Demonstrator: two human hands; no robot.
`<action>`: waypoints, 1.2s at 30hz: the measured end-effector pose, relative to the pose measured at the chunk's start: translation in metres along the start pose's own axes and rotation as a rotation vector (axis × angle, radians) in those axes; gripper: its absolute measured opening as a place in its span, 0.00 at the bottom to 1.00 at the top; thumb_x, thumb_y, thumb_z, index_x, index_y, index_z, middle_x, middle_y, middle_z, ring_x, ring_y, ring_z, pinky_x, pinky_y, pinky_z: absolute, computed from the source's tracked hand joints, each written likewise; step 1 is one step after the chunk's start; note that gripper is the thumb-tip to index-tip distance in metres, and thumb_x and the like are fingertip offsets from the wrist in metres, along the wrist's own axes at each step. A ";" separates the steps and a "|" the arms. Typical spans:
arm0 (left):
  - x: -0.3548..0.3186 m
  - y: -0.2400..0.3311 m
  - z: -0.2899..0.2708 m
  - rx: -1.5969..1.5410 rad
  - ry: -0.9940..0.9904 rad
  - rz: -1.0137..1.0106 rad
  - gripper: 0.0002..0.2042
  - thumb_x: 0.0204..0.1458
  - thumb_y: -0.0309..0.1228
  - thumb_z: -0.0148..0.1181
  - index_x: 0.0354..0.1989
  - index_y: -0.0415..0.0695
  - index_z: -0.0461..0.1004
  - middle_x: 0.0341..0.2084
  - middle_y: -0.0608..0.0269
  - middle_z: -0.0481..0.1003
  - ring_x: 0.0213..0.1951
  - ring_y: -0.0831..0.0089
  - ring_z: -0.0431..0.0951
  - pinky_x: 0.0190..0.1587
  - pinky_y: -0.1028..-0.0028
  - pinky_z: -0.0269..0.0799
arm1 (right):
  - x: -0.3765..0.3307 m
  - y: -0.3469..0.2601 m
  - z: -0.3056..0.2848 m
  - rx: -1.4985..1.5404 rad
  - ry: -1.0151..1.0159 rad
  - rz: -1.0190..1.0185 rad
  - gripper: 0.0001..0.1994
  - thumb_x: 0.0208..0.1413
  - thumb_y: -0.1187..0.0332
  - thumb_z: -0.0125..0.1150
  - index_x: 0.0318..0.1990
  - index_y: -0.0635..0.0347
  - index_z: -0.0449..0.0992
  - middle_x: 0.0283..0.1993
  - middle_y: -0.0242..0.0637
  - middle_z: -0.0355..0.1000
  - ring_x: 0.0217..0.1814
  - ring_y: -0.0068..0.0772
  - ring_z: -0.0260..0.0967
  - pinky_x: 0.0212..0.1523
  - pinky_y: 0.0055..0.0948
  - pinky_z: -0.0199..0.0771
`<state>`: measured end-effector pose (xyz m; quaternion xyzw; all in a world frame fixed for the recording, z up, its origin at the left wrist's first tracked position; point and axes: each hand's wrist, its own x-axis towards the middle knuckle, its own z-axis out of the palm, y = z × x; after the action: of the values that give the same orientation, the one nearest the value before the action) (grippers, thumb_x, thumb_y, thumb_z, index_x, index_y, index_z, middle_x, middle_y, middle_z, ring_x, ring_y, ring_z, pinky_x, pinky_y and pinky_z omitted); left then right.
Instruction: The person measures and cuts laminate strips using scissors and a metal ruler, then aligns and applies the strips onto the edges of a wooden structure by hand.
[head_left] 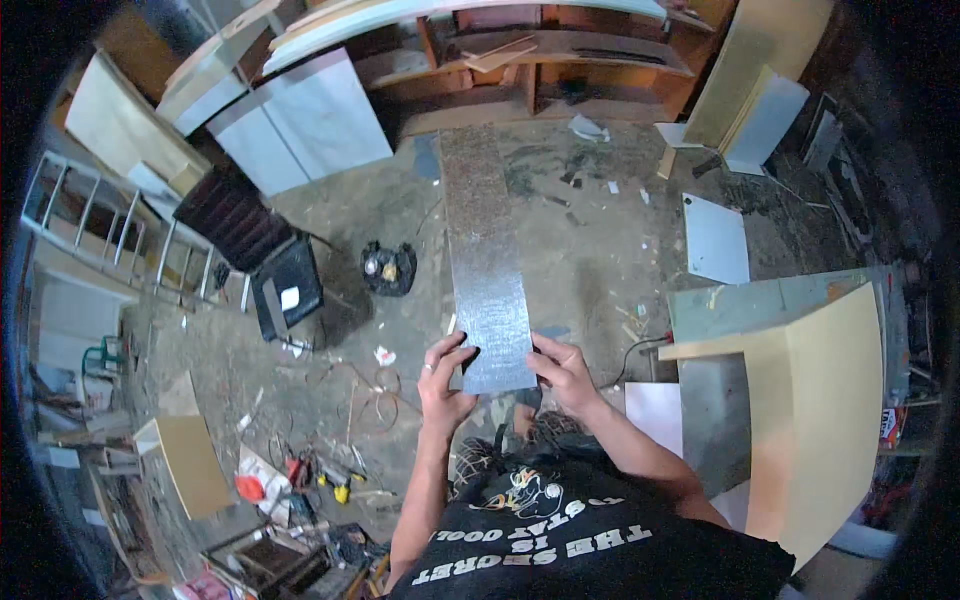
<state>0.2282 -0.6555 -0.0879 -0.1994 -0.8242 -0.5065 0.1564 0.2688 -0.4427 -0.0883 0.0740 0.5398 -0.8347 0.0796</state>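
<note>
With left hand [447,380] and right hand [565,374], pinches near end of one long, flat, rectangular grey-brown panel [490,285] by opposite side edges, in front of body. Points far, long axis running near to far, slanting slightly left toward brown wooden shelving [532,88]. Wears one black cloth shirt [590,522] bearing pale printed lettering [467,571]. Left of panel: one black plastic bag [388,268], one black chair [288,284]. Right: one white rectangular board [715,240].
</note>
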 end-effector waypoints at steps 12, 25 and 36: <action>0.145 -0.088 0.111 -0.174 -0.190 0.126 0.17 0.43 0.18 0.70 0.44 0.39 0.80 0.48 0.48 0.77 0.53 0.55 0.76 0.57 0.62 0.71 | 0.136 -0.025 -0.074 -0.163 0.386 -0.101 0.26 0.63 0.58 0.64 0.62 0.68 0.74 0.35 0.31 0.76 0.27 0.18 0.70 0.29 0.21 0.71; 0.433 -0.079 0.307 -0.436 -0.848 0.554 0.16 0.41 0.23 0.72 0.41 0.44 0.81 0.42 0.55 0.79 0.46 0.54 0.77 0.52 0.62 0.71 | 0.228 -0.132 -0.157 -0.021 0.992 -0.125 0.28 0.64 0.45 0.60 0.55 0.64 0.78 0.36 0.32 0.78 0.32 0.20 0.73 0.33 0.25 0.75; 0.432 0.040 0.538 -0.648 -1.232 0.274 0.11 0.60 0.33 0.62 0.43 0.36 0.77 0.36 0.54 0.78 0.41 0.65 0.77 0.46 0.67 0.72 | 0.196 -0.150 -0.329 -0.135 1.446 -0.424 0.24 0.72 0.50 0.50 0.44 0.65 0.81 0.38 0.34 0.80 0.37 0.21 0.72 0.38 0.28 0.74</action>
<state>-0.1588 -0.0831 -0.0944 -0.5878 -0.5381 -0.4972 -0.3431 0.0582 -0.0922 -0.1299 0.4927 0.5103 -0.5407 -0.4522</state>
